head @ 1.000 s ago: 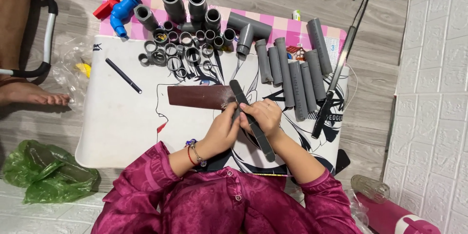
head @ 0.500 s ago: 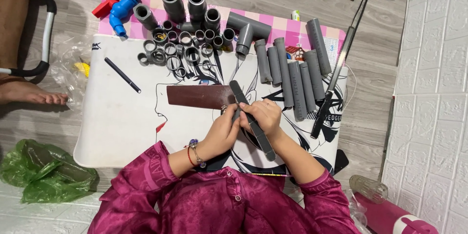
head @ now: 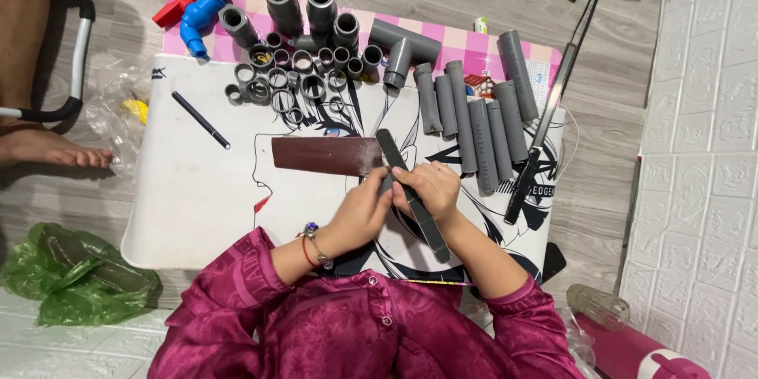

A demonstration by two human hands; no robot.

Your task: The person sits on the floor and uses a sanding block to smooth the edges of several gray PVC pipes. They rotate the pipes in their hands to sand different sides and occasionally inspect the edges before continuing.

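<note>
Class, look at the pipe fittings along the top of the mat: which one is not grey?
The blue elbow fitting at the top left corner, beside a red piece; every other pipe and ring there is grey.

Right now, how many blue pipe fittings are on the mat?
1. The blue fitting lies at the mat's far left corner, beside a red piece. All other pipes look grey; some small rings may hide others.

Bright, even indoor light — sharp focus, soft shadows, no glare.

File (head: 410, 189) right of sandpaper (head: 326, 155), on mat (head: 189, 197)
</note>
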